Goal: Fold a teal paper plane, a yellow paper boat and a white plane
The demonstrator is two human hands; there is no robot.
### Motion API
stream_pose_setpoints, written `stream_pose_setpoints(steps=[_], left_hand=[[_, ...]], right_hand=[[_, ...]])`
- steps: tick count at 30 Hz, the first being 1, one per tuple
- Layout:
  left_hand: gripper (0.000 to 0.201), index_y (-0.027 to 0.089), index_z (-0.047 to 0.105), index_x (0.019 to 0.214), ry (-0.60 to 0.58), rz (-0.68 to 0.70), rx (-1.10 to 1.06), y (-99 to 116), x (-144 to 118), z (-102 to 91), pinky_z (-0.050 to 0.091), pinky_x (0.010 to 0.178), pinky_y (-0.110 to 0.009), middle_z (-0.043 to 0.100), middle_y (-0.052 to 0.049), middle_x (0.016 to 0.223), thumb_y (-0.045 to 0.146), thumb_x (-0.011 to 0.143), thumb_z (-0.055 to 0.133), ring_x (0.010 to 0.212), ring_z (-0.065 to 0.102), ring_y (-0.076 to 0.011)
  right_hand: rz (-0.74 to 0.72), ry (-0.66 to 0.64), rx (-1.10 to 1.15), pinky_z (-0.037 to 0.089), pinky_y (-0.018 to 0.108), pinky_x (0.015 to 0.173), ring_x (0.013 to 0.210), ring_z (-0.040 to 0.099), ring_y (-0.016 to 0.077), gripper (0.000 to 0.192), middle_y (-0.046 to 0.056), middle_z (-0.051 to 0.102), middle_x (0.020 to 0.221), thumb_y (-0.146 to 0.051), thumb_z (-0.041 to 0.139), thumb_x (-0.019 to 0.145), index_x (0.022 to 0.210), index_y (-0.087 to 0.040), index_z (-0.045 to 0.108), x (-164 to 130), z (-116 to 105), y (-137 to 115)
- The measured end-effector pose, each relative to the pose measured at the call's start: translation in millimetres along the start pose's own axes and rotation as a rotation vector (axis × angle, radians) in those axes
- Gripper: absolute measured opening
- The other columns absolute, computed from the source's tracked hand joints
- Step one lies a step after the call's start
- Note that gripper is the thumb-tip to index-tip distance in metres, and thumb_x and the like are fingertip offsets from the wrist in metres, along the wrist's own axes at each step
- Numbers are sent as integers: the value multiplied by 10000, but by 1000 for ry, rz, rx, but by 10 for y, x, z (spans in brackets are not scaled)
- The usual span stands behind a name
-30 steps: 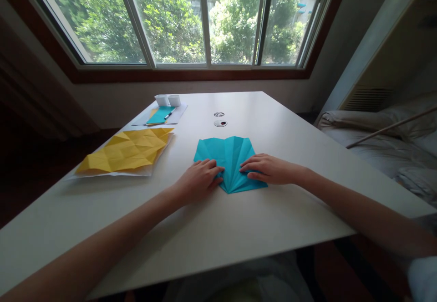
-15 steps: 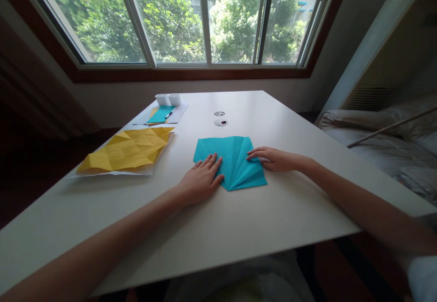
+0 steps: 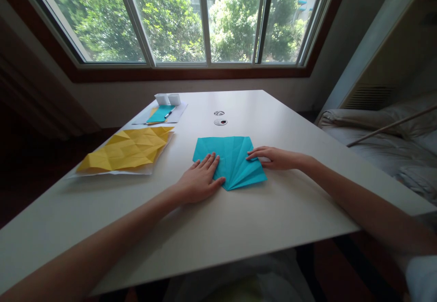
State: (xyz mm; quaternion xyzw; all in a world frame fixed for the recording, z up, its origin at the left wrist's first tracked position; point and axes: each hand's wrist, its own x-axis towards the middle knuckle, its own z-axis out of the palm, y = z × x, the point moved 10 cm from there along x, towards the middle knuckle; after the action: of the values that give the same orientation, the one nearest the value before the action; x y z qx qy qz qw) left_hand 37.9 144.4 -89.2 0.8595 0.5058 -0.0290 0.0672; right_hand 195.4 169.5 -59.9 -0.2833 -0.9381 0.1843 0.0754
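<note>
White tabletop (image 3: 218,229) stretches from us toward a wide window (image 3: 204,19). On its nearer half lies our creased blue paper (image 3: 234,154). We rest our left hand (image 3: 198,181) flat and open on the sheet, hiding part. Our right hand (image 3: 275,157) touches the right edge; we cannot tell whether it pinches. Yellow paper (image 3: 128,149) lies leftward; dim curtain (image 3: 41,92) beyond is hard to make out; our sleeve (image 3: 423,272) is cut off.

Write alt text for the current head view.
A person's left hand lies spread on creased blue paper on a white table, while the right hand touches the paper's right side. Creased yellow paper lies to the left; beyond the table, a window shows trees.
</note>
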Motion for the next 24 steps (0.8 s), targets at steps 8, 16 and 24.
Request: stream_pose_setpoints(steps=[8,16,24], left_hand=[[856,159,27,1435,-64,61,-1,26,-35,15,105,1090,-393,-34,-66,1481,711,800,182,1369,29,-242],[884,154,60,1435,-61,69,20,59,-71,10,123,1085,-394,-1,-80,1482,729,781,211,1366,66,-266],[876,142,101,1434,-20,39,0,112,-87,-20,138,1081,-402,44,-85,1481,720,786,220,1365,84,-270]], right_hand=[[219,170,-250,408,334,767,870,582,214,427,88,652,923,-490,332,894,933,-182,624,85,-123,-98],[354,362,-450,362,395,838,881,568,251,447,103,641,924,-576,497,783,936,-168,597,121,-91,-198],[-120,278,-319,387,401,929,1113,481,220,303,89,549,1220,-173,392,883,1121,-218,574,189,129,-624]])
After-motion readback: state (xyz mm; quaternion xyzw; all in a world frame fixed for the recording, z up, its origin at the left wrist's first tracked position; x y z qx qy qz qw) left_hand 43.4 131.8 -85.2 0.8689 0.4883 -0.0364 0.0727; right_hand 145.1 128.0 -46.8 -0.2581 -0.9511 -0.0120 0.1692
